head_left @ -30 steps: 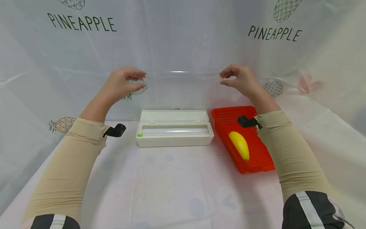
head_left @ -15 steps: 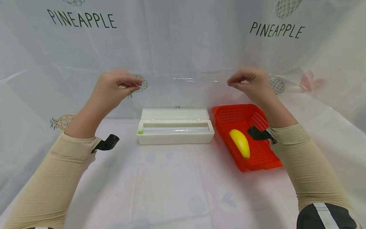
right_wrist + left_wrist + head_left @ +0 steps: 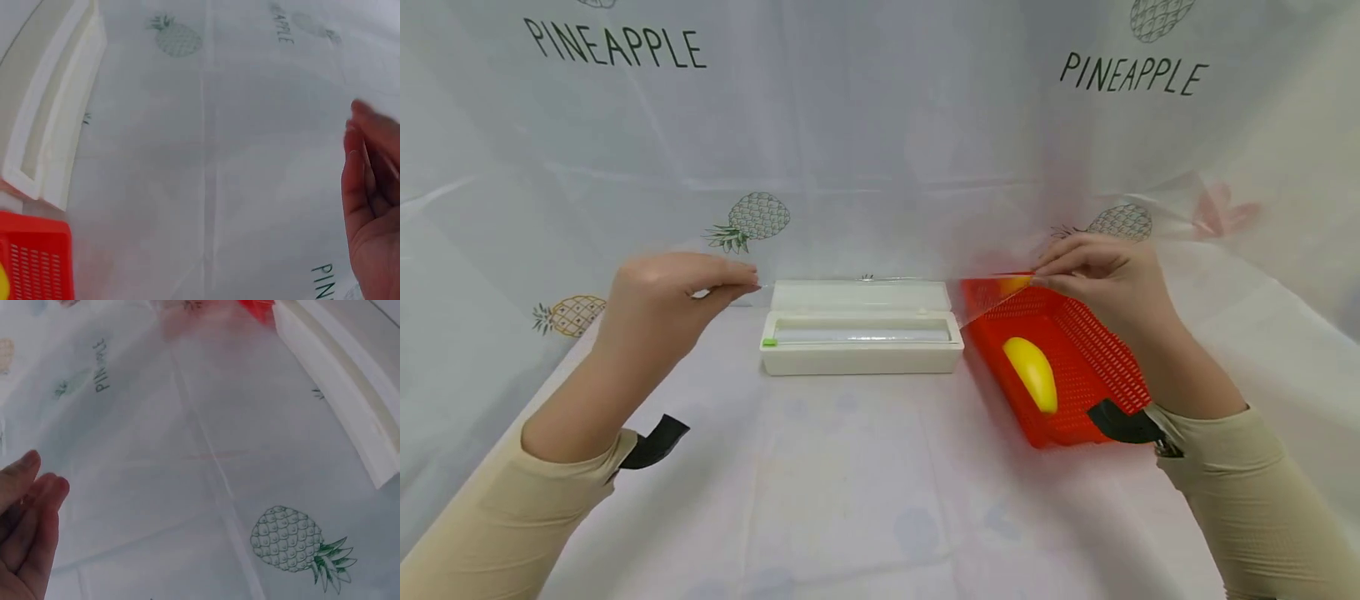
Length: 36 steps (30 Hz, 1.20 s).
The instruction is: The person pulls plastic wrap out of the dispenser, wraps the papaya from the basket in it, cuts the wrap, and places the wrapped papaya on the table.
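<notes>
A transparent sheet of cling film [image 3: 981,293] is stretched between both hands, behind and above a white cling film dispenser [image 3: 861,361]. My left hand [image 3: 673,308] pinches the sheet's left end between thumb and fingers. At the other end, my right hand [image 3: 1108,275] pinches the right corner, above the back of the red basket. The dispenser's lid stands raised, and a roll of film [image 3: 861,335] shows in its window. In the left wrist view, the left thumb and fingertips [image 3: 57,489] come close together. Most of the sheet is hard to see against the pale backdrop.
To the dispenser's right stands a red perforated basket [image 3: 1026,429] with a curved yellow fruit [image 3: 1032,375] in it. A pineapple-printed white plastic sheet [image 3: 880,125] hangs behind the table. A green tab [image 3: 770,342] sits on the dispenser's left end.
Both hands have come down, nearer to me and wider apart. Thumbs and fingers, spread a second ago, have closed to a pinch. The film's edge has dropped to the dispenser lid's height in view.
</notes>
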### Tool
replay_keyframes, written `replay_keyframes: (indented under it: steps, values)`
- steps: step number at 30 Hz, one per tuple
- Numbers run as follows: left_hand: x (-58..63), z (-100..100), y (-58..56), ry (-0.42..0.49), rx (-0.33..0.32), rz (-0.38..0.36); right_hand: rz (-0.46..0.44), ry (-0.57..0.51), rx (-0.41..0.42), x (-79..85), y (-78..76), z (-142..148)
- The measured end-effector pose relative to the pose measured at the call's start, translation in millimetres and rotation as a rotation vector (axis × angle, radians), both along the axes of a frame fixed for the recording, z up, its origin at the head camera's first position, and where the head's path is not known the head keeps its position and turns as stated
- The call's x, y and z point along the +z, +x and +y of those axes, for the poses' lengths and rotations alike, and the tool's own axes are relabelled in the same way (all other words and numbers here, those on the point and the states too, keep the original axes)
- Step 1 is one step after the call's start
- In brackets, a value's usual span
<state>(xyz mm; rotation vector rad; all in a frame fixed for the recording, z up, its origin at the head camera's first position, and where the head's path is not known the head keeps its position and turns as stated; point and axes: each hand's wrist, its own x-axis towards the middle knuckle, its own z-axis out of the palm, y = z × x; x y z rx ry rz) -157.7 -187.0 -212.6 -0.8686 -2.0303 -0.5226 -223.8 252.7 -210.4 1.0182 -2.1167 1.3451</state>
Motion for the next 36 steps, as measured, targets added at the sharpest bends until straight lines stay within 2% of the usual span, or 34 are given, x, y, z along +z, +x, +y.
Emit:
replay_keyframes:
  steps: [5, 8, 12, 13, 17, 20, 23, 26, 29, 32, 36]
  values:
    - [-8.8, -5.9, 18.1, 0.022, -0.101, -0.104, -0.016, -0.072, 0.408, -22.5, 5.1, 13.5]
    - [-17.6, -6.7, 29.6, 0.056, -0.176, -0.136, -0.106, -0.079, 0.503, -34.7, 13.3, 19.5]
    - [-31.5, -8.9, 42.2, 0.052, -0.294, -0.199, -0.223, -0.086, 0.508, -48.5, 27.3, 27.0]
    - [-35.2, -9.4, 44.6, 0.050, -0.330, -0.223, -0.230, -0.084, 0.511, -51.8, 30.0, 28.3]
    - [-49.6, -10.0, 52.0, 0.012, -0.472, -0.331, -0.214, -0.087, 0.614, -64.9, 35.9, 31.8]
    - [-60.8, -10.0, 56.0, -0.038, -0.557, -0.415, -0.267, -0.067, 0.654, -74.9, 41.9, 33.8]
    - [-73.1, -9.5, 59.2, -0.105, -0.597, -0.474, -0.339, -0.032, 0.655, -86.0, 49.0, 34.8]
    - [-86.8, -9.1, 61.6, -0.165, -0.635, -0.546, -0.351, -0.002, 0.672, -100.3, 54.0, 33.8]
    - [-100.1, -9.6, 63.1, -0.207, -0.664, -0.669, -0.384, 0.024, 0.700, -115.8, 59.9, 30.7]
    - [-113.1, -9.9, 63.4, -0.252, -0.656, -0.796, -0.492, 0.038, 0.707, -131.3, 67.4, 24.8]
    - [-129.9, -8.5, 60.6, -0.316, -0.643, -0.872, -0.687, 0.031, 0.660, -152.0, 75.7, 17.9]
